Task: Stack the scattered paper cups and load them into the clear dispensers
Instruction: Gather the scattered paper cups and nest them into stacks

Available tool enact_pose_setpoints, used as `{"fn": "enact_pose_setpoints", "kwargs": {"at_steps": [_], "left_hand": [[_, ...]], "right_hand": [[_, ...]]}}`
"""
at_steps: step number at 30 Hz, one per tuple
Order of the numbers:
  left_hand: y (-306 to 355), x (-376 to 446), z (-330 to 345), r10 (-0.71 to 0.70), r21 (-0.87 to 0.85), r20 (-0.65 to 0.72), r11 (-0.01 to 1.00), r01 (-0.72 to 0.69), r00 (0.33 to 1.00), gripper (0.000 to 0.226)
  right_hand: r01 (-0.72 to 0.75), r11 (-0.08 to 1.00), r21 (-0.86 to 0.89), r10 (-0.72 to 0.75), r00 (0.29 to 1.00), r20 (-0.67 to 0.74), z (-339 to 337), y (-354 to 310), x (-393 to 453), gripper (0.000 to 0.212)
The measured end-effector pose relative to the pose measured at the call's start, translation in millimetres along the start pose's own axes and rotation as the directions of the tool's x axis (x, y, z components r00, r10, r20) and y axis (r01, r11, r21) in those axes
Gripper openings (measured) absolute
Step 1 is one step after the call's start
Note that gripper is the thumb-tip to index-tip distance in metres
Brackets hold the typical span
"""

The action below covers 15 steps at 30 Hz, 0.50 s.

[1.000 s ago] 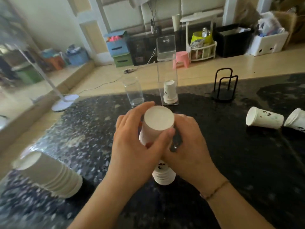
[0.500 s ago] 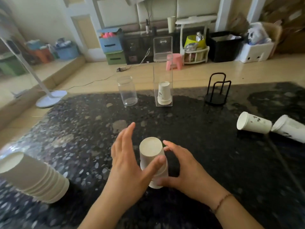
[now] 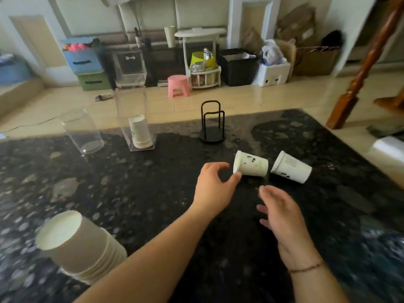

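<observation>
Two white paper cups lie on their sides on the black stone counter (image 3: 131, 182): one (image 3: 251, 165) in the middle, another (image 3: 291, 167) just right of it. My left hand (image 3: 213, 186) is open, thumb tip touching the nearer cup's rim, fingers curled above it. Lower and to the right, my right hand (image 3: 282, 215) hovers open and holds nothing. A stack of upside-down cups (image 3: 80, 243) stands at the lower left, beside my left forearm. The tall square clear dispenser (image 3: 131, 106) at the back holds a short cup stack (image 3: 141, 132). A round clear container (image 3: 80, 132) stands empty left of it.
A black wire holder (image 3: 212, 123) stands near the counter's far edge, behind the lying cups. Beyond the counter the floor carries a pink stool (image 3: 178, 85), boxes and bins. A wooden post (image 3: 363, 68) rises at the right.
Both hands have let go of the cup stack they held and pressed down. The view has swung right, and my left hand has reached to the lying cup.
</observation>
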<state>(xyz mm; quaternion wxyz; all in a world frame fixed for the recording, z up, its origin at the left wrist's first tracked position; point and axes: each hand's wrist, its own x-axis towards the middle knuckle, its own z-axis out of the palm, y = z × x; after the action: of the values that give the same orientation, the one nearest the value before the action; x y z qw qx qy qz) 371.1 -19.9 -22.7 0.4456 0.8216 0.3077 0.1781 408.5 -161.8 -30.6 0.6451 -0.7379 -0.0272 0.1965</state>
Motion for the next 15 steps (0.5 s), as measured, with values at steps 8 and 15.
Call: {"fn": "enact_pose_setpoints", "kwargs": {"at_steps": [8, 15], "left_hand": [[7.3, 63.0, 70.9, -0.216, -0.142, 0.081, 0.964, 0.226, 0.973, 0.031], [20.0, 11.7, 41.6, -0.151, -0.444, 0.112, 0.877, 0.185, 0.982, 0.013]], "right_hand": [[-0.041, 0.999, -0.005, 0.041, 0.999, -0.036, -19.1, 3.4, 17.5, 0.041], [-0.035, 0.983, 0.181, 0.049, 0.996, -0.072, -7.9, 4.1, 14.6, 0.077]]}}
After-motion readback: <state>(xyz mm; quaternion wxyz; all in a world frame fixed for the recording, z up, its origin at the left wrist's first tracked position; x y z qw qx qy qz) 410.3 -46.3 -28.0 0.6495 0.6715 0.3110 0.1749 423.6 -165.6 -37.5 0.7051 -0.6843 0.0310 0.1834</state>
